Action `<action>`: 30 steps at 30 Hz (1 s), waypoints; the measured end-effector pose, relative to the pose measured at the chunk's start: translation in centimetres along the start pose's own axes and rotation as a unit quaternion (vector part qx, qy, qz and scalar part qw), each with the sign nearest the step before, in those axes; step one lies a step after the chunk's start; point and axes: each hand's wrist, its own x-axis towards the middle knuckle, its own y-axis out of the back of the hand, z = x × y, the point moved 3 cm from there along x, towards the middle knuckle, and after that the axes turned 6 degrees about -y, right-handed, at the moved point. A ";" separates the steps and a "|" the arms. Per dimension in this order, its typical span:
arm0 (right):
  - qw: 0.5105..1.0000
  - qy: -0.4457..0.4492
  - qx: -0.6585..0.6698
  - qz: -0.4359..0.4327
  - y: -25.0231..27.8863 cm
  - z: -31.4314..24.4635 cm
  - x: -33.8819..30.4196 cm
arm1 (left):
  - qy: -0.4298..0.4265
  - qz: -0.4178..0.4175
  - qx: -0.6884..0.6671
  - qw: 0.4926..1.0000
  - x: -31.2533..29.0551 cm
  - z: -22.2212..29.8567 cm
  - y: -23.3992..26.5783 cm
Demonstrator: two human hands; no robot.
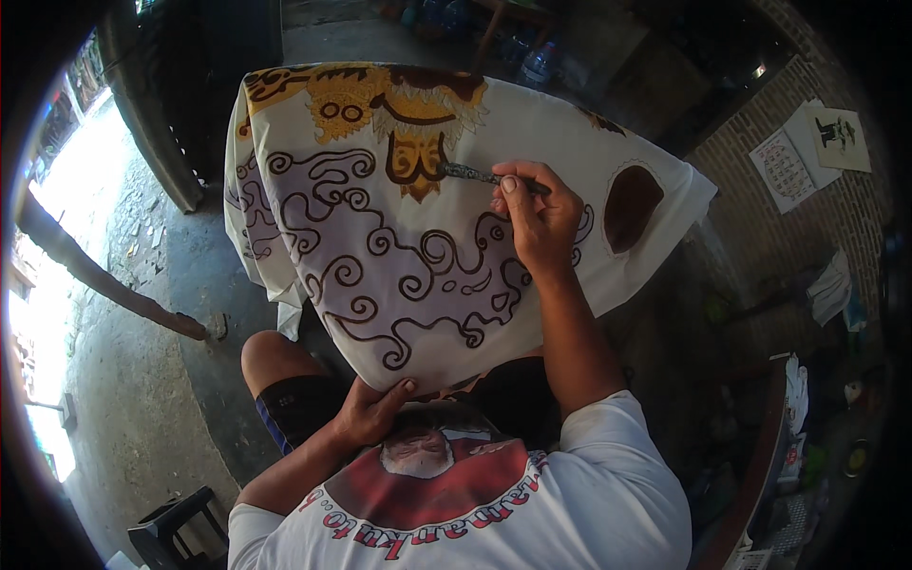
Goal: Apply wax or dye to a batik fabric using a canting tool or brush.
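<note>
Right fingers (527,173) pinch tool (467,173) — white cloth (448,215), brown-swirled, lilac-patched.

Daylight glares from the left (right side dim).

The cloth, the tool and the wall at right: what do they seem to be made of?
Cloth: fabric, probably cotton, matt, since it drapes in soft folds.
Tool: unclear; its mottled, shiny shaft could be metal or wood.
Wall: apparently bare brick, as small blocks lie in rows.
</note>
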 end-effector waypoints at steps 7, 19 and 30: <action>0.999 0.017 -0.032 0.014 -0.1 -0.6 0.2 | 0.000 0.005 -0.003 1.000 -0.1 -0.1 0.0; 1.000 0.016 -0.026 0.002 0.1 -0.3 -0.3 | -0.015 0.004 -0.005 1.000 0.0 -0.2 0.0; 0.985 -0.052 0.163 0.025 1.0 -1.2 -1.4 | -0.020 0.017 0.016 1.000 0.0 -1.9 0.9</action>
